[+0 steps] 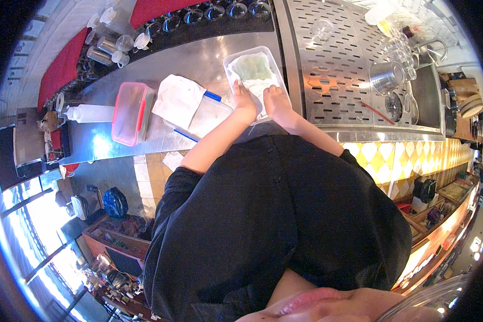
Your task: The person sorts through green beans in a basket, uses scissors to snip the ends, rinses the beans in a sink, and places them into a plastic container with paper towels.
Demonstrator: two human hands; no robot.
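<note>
Both of my hands reach into a clear plastic container (226, 64) on the steel counter. It is lined with damp-looking white paper towel (254, 86), under which something pale green (253, 67) shows through at the far end. My left hand (243, 101) touches the towel by the left wall, fingers pointing away from me. My right hand (277, 104) presses on the near right part, its fingers bent. Whether either hand pinches the towel is hard to see. Left of the container lies a clear lid with blue clips (213, 116), partly covered by a folded white paper sheet (179, 98).
A red-lidded plastic box (131, 114) and a white squeeze bottle (90, 113) stand further left on the counter. Upturned glasses (215, 12) line the back mat. To the right, a perforated steel drainboard (342, 80) holds a metal pitcher (387, 76) and glassware, beside a sink (426, 94).
</note>
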